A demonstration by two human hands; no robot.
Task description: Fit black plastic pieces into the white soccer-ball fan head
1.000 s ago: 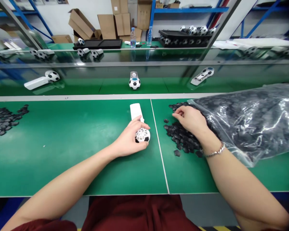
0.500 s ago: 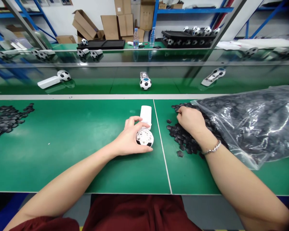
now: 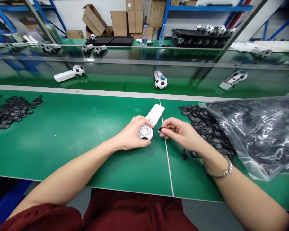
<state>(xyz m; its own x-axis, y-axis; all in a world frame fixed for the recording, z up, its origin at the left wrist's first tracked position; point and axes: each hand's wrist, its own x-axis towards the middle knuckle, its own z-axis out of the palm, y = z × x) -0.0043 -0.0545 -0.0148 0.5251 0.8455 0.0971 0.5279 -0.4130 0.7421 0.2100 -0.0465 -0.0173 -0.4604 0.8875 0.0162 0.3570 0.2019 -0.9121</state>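
The right hand (image 3: 183,134) has left the pile of black pieces (image 3: 207,128) and come over to the middle, pinching one small black piece (image 3: 161,129) in its fingertips. The left hand (image 3: 132,134) still wraps around the white ball toy (image 3: 145,132), which rests on the green counter (image 3: 74,134) with its handle pointing away. The piece now sits just beside the ball, so it looks ready to be pressed in. A clear bag (image 3: 260,131) lies to the right.
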